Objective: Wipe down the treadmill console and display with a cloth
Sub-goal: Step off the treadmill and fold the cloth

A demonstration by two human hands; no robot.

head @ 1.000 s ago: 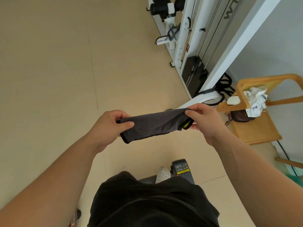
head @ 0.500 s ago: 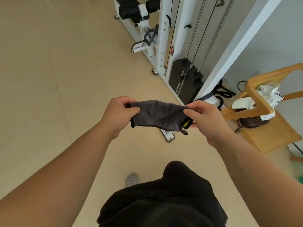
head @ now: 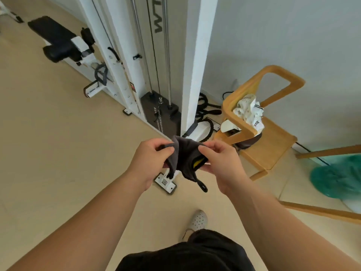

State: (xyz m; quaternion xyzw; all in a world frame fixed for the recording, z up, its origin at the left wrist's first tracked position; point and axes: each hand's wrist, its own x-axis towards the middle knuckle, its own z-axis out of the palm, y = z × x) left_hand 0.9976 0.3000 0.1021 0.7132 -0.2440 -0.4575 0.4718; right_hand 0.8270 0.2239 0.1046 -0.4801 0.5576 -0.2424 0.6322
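Fingers of the left hand are curled round one side of the dark grey cloth, and its other side is pinched by the right hand. It is held bunched above the floor, before the white cable machine; a wooden chair is seen at right.

Dark letters "WT" run lengthwise up the grey panel of the weight machine, cut off at the top edge. A white foot plate bears a square code. Print on the white fabric is unreadable.
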